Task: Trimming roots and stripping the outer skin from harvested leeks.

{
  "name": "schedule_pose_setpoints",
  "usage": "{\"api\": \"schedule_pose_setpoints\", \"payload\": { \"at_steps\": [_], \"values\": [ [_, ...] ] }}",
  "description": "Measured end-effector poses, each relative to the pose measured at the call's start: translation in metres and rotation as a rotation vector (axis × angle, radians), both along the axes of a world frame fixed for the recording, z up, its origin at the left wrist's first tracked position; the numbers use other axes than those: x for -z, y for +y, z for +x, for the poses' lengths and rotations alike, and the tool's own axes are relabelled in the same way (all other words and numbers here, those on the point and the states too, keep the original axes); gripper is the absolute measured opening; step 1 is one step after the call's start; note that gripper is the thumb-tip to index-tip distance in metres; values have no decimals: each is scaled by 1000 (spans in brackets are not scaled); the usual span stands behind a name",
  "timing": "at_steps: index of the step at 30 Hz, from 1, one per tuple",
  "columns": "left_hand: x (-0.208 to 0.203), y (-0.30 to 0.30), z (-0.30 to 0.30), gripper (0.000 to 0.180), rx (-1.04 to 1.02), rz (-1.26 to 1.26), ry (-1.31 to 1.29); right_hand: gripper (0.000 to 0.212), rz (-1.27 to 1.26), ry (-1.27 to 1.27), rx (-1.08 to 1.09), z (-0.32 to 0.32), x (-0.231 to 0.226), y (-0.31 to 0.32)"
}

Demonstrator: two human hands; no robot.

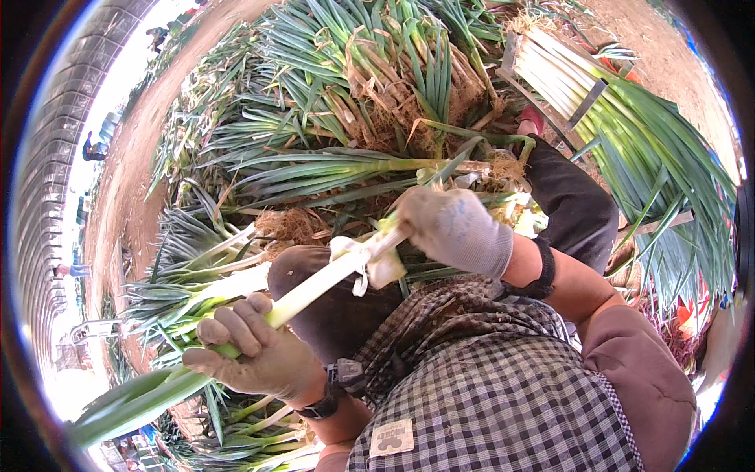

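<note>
A long green onion point(314, 293) lies slantwise across my lap, its white stalk running up toward the right and its green leaves hanging out at the lower left. My left hand point(255, 350), in a grey glove, is closed around the stalk where it turns green. In a pale glove with a grey knit cuff, my right hand point(444, 224) is closed on the upper end of the same onion. Loose pale outer layers point(384, 267) curl away from the stalk just below my right hand. The root end is hidden by that hand.
A big heap of untrimmed green onions point(417, 86) with roots and soil lies ahead. At the upper right, cleaned onions point(566, 79) rest in a metal rack point(586, 102). More onions point(197, 299) lie at the left. My checked apron point(503, 377) and dark-trousered knees are close by.
</note>
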State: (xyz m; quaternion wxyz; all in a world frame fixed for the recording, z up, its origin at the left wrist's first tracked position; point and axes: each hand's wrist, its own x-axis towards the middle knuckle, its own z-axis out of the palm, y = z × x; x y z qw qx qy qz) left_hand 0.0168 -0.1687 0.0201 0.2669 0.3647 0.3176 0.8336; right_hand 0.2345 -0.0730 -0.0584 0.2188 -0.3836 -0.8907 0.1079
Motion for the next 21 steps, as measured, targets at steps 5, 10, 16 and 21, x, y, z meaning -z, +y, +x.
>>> {"api": "schedule_pose_setpoints", "payload": {
  "at_steps": [5,10,16,21],
  "values": [
    [-8,-21,-28,47,128,122,-50,13,15,-493,398,54,65,21],
    [-13,-3,-4,41,-61,-24,-161,26,-67,-604,459,75,42,52],
    [3,1,-24,39,315,14,-223,39,59,417,-565,-12,-55,38],
    [22,8,-48,31,617,141,-404,48,-1354,191,-869,-46,-32,-13]
  ]
}}
